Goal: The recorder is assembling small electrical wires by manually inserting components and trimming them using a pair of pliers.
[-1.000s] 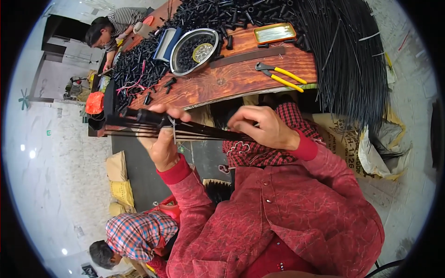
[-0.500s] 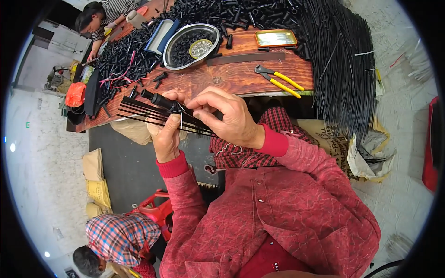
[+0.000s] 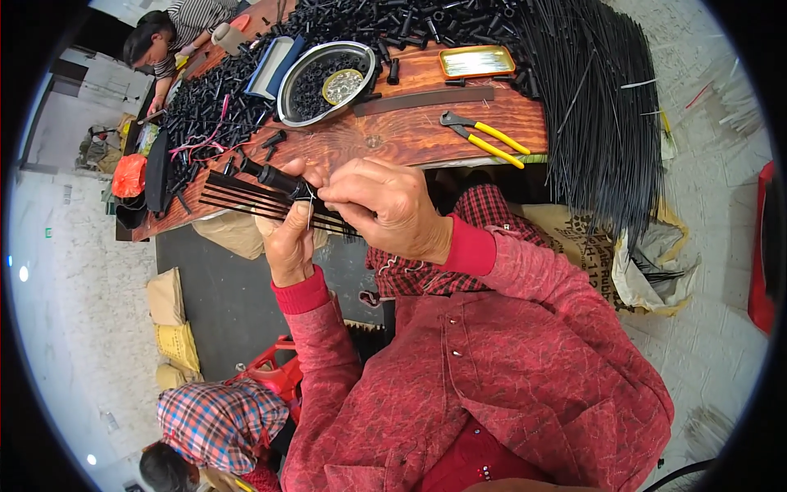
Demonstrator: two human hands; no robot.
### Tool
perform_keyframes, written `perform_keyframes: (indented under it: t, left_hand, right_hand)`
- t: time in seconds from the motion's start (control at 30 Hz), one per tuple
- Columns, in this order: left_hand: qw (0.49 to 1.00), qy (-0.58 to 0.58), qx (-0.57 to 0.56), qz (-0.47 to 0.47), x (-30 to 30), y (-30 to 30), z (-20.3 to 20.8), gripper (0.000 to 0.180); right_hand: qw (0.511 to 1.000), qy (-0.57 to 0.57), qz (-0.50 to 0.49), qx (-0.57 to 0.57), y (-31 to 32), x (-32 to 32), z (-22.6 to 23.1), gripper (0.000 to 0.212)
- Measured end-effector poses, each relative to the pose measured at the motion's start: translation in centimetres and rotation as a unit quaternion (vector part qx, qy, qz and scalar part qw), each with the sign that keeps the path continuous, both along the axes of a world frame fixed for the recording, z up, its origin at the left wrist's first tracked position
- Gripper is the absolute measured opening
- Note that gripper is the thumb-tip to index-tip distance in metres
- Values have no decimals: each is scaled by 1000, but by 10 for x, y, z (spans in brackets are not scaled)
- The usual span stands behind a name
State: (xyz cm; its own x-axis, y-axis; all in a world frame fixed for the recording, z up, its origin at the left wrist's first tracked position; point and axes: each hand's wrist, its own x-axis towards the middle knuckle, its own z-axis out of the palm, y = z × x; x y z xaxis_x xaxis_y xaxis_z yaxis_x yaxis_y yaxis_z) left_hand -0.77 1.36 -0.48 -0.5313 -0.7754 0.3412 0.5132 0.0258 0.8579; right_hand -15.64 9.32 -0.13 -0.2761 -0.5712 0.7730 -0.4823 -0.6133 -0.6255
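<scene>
My left hand (image 3: 287,246) is closed around a black tubular part (image 3: 279,179) and a fan of thin black rods (image 3: 238,197), held just past the table's near edge. The rods stick out on both sides of the fingers. A thin whitish pin or wire (image 3: 310,210) shows by the left thumb. Pinched fingers of my right hand (image 3: 389,201) meet the right end of the tubular part. What lies between those fingertips is too small to make out. End-cutting pliers (image 3: 484,138) with yellow handles lie on the table to the right.
The wooden table (image 3: 393,135) bears a heap of black tubular parts (image 3: 213,107), a metal bowl (image 3: 283,102) and a yellow-rimmed tray (image 3: 441,64) of thin pins. Long black rods (image 3: 598,123) hang over its right edge. Two people work at far left and lower left.
Both hands and the held part have shifted slightly left in the picture. My right fingers have drawn closer to the part's end. The table has also shifted slightly left in view.
</scene>
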Motion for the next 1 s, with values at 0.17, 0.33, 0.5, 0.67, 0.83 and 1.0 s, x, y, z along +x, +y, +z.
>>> perform_keyframes:
  t: [0.17,0.33,0.5,0.67,0.83,1.0]
  left_hand:
    - [1000,-2,-10,-12,-4,-1,0,47]
    - [996,-52,-61,48,-8,12,34,44]
    - [994,-46,-14,95,-16,7,21,49]
    - [994,-68,20,88,-12,-1,6,56]
    - [993,-78,0,90,-14,-5,0,61]
    - [993,-68,9,99,-16,-1,2,62]
  right_hand:
    - [998,-53,27,16,1,-2,-3,20]
    - [998,-61,33,-2,1,-5,11,21]
    - [994,-105,4,38,-5,-6,3,11]
    - [986,-100,41,128,2,-13,5,12]
    - [988,-92,27,118,1,-18,7,15]
    - [994,-51,-3,96,0,-19,3,16]
